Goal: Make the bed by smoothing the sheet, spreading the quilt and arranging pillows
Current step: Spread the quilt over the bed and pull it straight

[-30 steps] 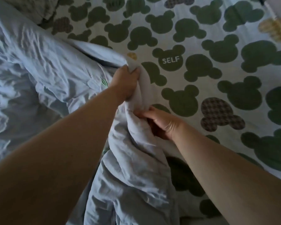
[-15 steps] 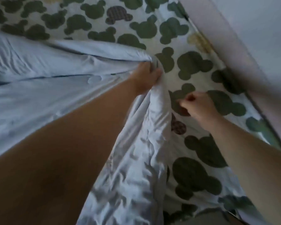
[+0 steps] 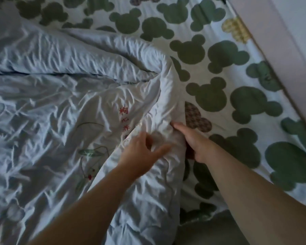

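A wrinkled pale blue quilt (image 3: 51,112) with red embroidered characters and a green plant motif covers the left half of the bed. Its right edge is bunched into a thick fold running toward me. Under it lies a white sheet (image 3: 217,80) printed with green bear-head shapes, bare on the right. My left hand (image 3: 141,152) hovers blurred over the fold, fingers spread, holding nothing. My right hand (image 3: 193,140) grips the fold's right side, thumb on top and fingers tucked underneath, hidden.
A pale pinkish bed side board (image 3: 279,55) runs diagonally along the right edge of the sheet, with a light wall beyond it. A grey strip of floor or mattress edge (image 3: 201,230) shows at the bottom between my arms.
My left hand has let go of the quilt corner and drawn back, fingers open. My right hand has come off the sheet and taken the quilt's edge. The quilt now lies lower and wider.
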`<action>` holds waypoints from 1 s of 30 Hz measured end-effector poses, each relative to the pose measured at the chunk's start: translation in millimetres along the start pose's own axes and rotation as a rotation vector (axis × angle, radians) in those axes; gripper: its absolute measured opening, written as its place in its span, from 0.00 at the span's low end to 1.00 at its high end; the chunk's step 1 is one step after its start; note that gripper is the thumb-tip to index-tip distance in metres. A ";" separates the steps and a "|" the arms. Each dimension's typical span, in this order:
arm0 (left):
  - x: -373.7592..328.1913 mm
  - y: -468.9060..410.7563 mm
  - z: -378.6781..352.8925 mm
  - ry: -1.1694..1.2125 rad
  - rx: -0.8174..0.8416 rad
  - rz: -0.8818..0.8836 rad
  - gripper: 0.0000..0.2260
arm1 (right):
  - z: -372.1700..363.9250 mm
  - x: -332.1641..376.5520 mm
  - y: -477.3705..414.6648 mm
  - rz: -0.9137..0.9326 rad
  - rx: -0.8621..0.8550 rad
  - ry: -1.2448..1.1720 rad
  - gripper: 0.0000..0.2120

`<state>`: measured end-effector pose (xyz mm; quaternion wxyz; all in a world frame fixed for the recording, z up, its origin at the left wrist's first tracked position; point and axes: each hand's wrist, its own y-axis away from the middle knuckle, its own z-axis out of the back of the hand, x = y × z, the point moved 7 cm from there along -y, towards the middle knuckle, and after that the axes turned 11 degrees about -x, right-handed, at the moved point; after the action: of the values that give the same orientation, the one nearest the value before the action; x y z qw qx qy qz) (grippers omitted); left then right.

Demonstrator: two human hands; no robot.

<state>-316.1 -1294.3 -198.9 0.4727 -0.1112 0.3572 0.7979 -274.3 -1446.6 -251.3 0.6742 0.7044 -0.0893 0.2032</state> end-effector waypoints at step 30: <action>-12.0 167.7 -91.3 0.148 -0.156 0.044 0.37 | 113.1 -7.5 96.6 0.656 -0.654 0.780 0.20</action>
<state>-464.2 -1414.0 -180.6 0.4173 -0.1982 0.3304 0.8231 -300.9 -1566.5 -167.0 0.7412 0.2699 -0.1059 0.6054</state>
